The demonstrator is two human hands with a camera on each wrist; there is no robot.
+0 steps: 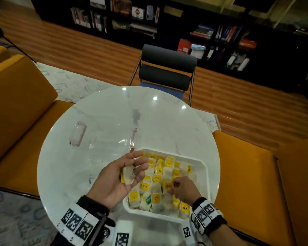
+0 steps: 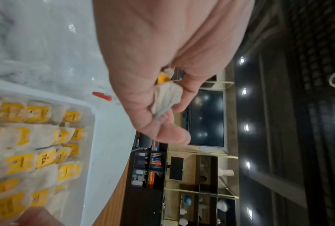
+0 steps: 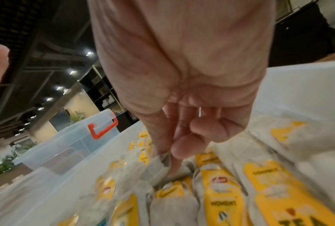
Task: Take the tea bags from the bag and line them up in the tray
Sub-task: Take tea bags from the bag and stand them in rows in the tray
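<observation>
- Head view: your left hand (image 1: 116, 176) cups a spare tea bag (image 1: 128, 175), just left of the tray (image 1: 201, 163).
- Your right hand (image 1: 182, 189) pinches a bag (image 3: 158, 166) inside; it's nearer the rows.

Round marble table (image 1: 100, 110) bears tray (image 1: 201, 163), clear bag (image 1: 110, 142).

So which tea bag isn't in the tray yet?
The tea bag held in the left hand, just left of the white tray; every other one lies inside it.
</observation>
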